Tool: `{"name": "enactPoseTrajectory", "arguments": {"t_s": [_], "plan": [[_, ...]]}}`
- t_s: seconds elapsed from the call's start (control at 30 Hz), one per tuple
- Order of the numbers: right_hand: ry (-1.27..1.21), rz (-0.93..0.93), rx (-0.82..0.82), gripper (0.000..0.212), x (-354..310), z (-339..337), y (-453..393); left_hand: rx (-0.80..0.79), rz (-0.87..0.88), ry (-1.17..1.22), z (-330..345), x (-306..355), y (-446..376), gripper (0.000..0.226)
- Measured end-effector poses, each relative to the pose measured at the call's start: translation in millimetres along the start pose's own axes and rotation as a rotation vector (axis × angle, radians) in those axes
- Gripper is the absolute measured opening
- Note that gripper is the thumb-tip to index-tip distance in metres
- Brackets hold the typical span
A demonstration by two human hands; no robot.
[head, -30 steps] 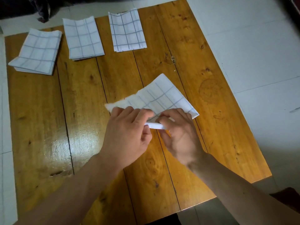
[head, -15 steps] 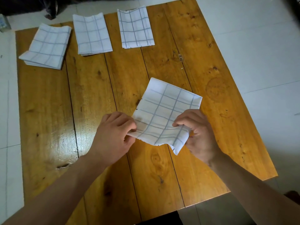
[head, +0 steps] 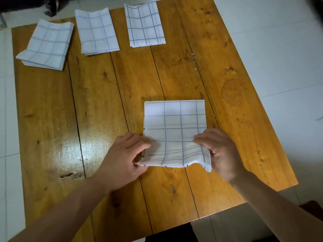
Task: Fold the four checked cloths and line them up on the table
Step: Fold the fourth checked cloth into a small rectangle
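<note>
Head view: your left hand [head: 127, 154] and right hand [head: 219, 151] each pinch a near corner of the fourth cloth [head: 174, 130], hiding its side edges. It lies centre frame on the table [head: 52, 137], long axis toward the top. Three folded cloths [head: 97, 30] line the upper left.

Four checked cloths [head: 175, 126], one table [head: 97, 119]

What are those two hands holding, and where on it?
A white blue-checked cloth: the left hand pinches its near-left corner, the right hand grips its near-right edge.
</note>
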State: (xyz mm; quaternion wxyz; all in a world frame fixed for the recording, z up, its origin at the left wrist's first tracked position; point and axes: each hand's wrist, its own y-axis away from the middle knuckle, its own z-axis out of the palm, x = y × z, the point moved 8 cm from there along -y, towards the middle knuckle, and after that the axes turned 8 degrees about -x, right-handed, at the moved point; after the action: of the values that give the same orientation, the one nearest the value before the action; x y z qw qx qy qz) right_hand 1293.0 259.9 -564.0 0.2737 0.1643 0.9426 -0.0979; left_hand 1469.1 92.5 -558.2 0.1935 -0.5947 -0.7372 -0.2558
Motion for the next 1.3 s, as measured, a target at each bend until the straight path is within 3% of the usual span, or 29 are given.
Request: {"name": "enactPoseTrajectory", "arguments": {"t_s": [0.13, 0.27, 0.5, 0.57, 0.7, 0.8, 0.93, 1.07, 1.3], "plan": [[-0.030, 0.028, 0.036, 0.024, 2, 0, 3, -0.029, -0.008, -0.066, 6, -10, -6, 0.064], [-0.068, 0.063, 0.041, 0.036, 4, 1, 6, -0.003, 0.040, -0.159, 7, -5, -11, 0.071], [-0.122, 0.079, 0.001, 0.044, 7, 0, 9, 0.076, 0.111, -0.186, 4, -1, -11, 0.033], [-0.158, 0.107, 0.021, 0.044, 10, -2, 10, 0.076, 0.111, -0.169, 5, -7, -11, 0.041], [-0.128, 0.152, 0.025, 0.044, 15, -3, 11, 0.137, 0.044, -0.123, -1, -12, -11, 0.040], [-0.113, 0.216, 0.055, 0.014, 14, -9, 8, 0.183, 0.008, 0.017, -6, -13, -13, 0.022], [-0.170, 0.389, 0.106, 0.007, 23, -16, 6, 0.215, -0.148, 0.126, -11, -22, -17, 0.023], [-0.208, 0.517, 0.085, 0.022, 29, -16, 6, 0.246, -0.258, 0.227, -14, -24, -22, 0.012], [-0.309, 0.633, 0.146, 0.022, 33, -13, 9, 0.301, -0.408, 0.194, -13, -32, -34, 0.029]]}}
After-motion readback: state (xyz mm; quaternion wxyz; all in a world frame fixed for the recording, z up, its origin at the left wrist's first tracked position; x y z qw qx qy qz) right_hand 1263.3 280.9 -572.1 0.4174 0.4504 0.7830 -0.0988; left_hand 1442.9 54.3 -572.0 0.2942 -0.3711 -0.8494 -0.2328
